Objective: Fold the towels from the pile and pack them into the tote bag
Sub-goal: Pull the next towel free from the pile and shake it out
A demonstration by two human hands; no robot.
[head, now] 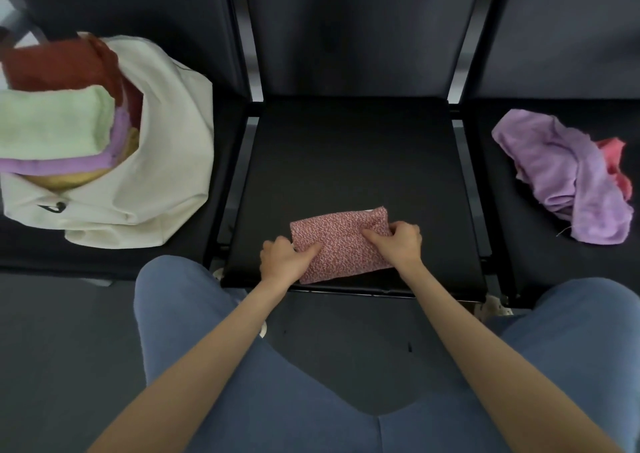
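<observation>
A folded red-and-white patterned towel lies near the front edge of the middle black seat. My left hand grips its left end and my right hand grips its right end. On the left seat stands a cream tote bag holding folded towels: a pale green one on top, a purple one beneath, a dark red one behind. On the right seat lies a crumpled purple towel with a pink-red towel partly under it.
Three black seats stand in a row with metal gaps between them and dark backrests behind. My knees in blue trousers are close to the front edge of the middle seat. Dark floor lies below.
</observation>
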